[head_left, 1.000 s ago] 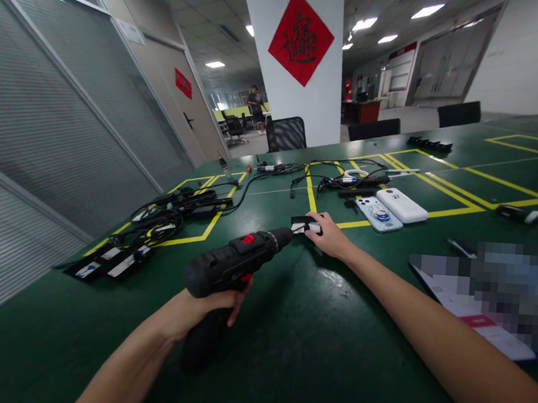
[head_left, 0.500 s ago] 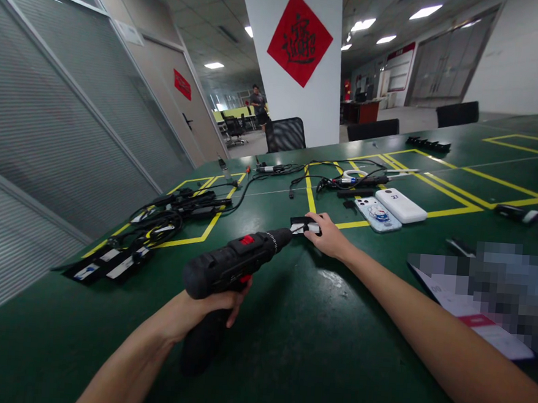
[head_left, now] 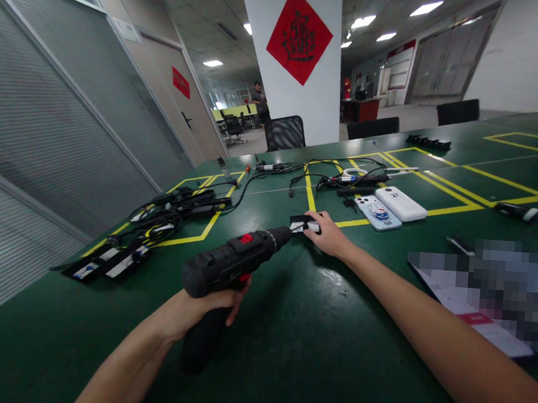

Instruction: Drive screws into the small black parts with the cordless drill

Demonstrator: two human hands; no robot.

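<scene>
My left hand (head_left: 220, 301) is wrapped round the grip of a black cordless drill (head_left: 232, 260) with red switches. The drill points away and to the right, and its bit reaches a small black piece with a white label (head_left: 298, 226) on the table. My right hand (head_left: 324, 232) is closed on the right end of that piece, thumb on the near side and fingers over the far side. What exactly the bit touches is too small to tell.
Tangled black cables (head_left: 181, 207) lie at the left. Beyond my right hand are a phone (head_left: 377, 213), a white power bank (head_left: 401, 203) and more cables. A flashlight (head_left: 517, 212) and a partly blurred printed sheet (head_left: 477, 314) lie at the right on the green table (head_left: 258, 360).
Both hands, the drill and the labelled piece keep practically the same place. The view shifts very slightly, and the distant person has changed posture.
</scene>
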